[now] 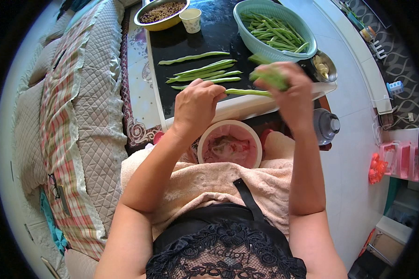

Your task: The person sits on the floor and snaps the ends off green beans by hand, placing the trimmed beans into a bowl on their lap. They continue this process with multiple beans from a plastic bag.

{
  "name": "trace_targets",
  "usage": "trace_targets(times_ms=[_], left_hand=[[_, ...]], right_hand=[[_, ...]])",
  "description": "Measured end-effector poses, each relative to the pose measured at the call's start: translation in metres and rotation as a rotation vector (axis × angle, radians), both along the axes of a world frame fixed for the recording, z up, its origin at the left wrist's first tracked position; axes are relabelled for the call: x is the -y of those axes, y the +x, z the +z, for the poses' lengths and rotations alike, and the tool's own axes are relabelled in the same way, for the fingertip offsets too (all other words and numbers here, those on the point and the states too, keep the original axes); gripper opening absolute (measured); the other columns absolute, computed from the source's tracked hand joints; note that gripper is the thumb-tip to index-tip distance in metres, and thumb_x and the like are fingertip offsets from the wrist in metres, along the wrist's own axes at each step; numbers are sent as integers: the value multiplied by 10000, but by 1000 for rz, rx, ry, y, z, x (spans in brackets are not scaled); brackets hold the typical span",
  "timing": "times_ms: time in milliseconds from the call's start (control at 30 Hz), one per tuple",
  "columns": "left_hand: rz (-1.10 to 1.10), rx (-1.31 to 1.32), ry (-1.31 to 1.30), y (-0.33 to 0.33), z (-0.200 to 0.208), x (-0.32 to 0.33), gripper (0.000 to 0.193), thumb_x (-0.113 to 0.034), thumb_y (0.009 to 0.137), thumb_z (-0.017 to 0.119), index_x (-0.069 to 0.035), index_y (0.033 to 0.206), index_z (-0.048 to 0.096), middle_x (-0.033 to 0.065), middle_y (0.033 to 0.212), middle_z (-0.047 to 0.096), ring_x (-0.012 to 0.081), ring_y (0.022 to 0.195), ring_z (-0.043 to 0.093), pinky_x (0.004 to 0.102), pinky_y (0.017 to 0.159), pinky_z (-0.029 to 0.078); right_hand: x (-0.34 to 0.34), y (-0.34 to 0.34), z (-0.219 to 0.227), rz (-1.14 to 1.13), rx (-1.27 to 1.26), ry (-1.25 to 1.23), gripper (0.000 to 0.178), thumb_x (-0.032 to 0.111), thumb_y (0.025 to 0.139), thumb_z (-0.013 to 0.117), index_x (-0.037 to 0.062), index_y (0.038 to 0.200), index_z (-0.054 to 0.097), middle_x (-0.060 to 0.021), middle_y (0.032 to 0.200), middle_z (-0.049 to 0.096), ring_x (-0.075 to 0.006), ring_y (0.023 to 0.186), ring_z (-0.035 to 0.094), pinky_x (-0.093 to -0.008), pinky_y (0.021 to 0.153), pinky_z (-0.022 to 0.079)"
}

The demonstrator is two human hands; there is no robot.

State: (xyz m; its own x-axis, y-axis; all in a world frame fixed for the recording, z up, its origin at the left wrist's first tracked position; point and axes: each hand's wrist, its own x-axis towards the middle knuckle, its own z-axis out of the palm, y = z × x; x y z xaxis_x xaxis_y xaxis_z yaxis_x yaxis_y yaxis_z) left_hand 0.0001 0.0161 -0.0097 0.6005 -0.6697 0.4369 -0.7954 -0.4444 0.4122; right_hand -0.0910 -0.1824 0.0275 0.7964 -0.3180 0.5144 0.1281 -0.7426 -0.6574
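Observation:
My left hand (194,104) pinches the left end of a long green bean (246,92), held level above the table's near edge. My right hand (295,90), smeared by motion, is closed round a small bunch of green bean pieces (271,78) near that bean's other end. Whether its fingers also touch the bean is unclear. Several whole green beans (202,73) lie side by side on the black tabletop (214,39), just beyond my left hand. Beyond my right hand stands a light blue plastic basket (267,52) with many green bean pieces (277,32) in it.
A small metal bowl (329,65) with pale pieces sits right of the basket. At the far left are a bowl of brown grains (162,23) and a paper cup (191,21). Between my knees is a pink-lined bin (204,149). A quilted sofa (95,93) runs along the left.

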Motion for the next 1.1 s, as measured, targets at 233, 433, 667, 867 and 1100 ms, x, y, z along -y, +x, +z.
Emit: trace_targets(times_ms=[233,433,667,867,1100], left_hand=[[-38,-49,-131,-5,8,-2,236,23,760,654,-76,967,709,86,890,680,236,777,626,333,669,511],[-153,-970,-679,-8,-4,7,146,-6,894,618,18,1013,699,34,857,686,71,756,589,232,695,508],[-221,-782,-36,-17,-17,0,123,-64,854,635,-33,928,728,114,820,703,182,765,665,300,717,530],[-382,-440,810,-32,-42,9,211,-94,826,617,-111,1003,732,112,972,694,275,959,657,414,844,512],[79,-111,394,18,-34,-4,192,-183,819,698,-142,1006,681,70,1032,631,255,1000,611,366,840,516]], right_hand=[[-32,8,-17,159,-109,-67,174,124,760,737,103,932,726,-88,852,665,-291,730,647,-359,656,518],[-47,7,-19,71,-64,399,124,128,811,739,62,916,727,-66,816,687,-164,696,638,-317,621,494],[11,5,-11,168,255,1182,262,236,896,686,48,1075,651,-72,876,709,-14,493,359,-170,442,280],[77,-11,-16,115,519,1305,317,332,923,639,65,1079,571,-59,863,657,-65,588,408,-195,477,329],[74,-13,-17,255,501,1472,336,410,936,584,87,1014,536,15,655,432,-99,620,415,-227,571,398]])
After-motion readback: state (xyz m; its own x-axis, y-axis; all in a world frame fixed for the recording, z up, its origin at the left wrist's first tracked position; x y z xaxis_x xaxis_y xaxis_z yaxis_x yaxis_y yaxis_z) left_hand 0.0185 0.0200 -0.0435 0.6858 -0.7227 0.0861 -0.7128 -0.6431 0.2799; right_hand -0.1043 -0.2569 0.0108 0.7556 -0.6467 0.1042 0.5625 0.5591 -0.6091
